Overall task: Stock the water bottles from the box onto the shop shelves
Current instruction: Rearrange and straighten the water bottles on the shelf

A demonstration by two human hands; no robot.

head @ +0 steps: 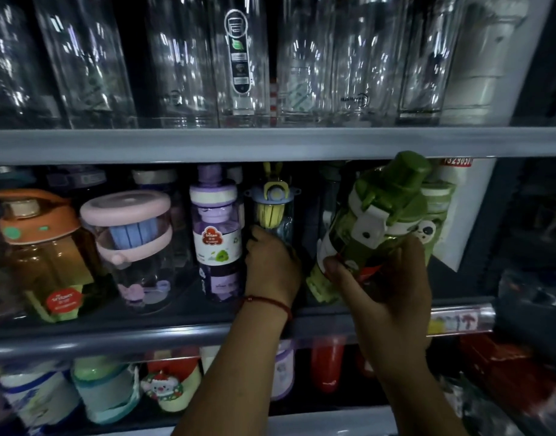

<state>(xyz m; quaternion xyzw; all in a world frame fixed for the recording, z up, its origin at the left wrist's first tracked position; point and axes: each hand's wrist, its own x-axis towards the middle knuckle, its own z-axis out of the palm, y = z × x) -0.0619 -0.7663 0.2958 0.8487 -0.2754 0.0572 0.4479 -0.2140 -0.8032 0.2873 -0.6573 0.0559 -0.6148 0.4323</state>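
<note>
My right hand (383, 287) grips a green bottle (374, 221) with a green lid and panda pictures, tilted to the right at the right end of the middle shelf (113, 338). My left hand (272, 265), a red thread round its wrist, is wrapped around the lower part of a clear bottle with a yellow and blue lid (272, 202) that stands on the same shelf. A purple bottle (217, 234) stands just left of it. The box is out of view.
On the middle shelf stand an orange-lidded bottle (37, 243) and a pink-lidded bottle (129, 240). The top shelf (270, 143) carries several tall clear bottles. More bottles fill the shelf below (106, 388). A white panel (468, 215) closes the right side.
</note>
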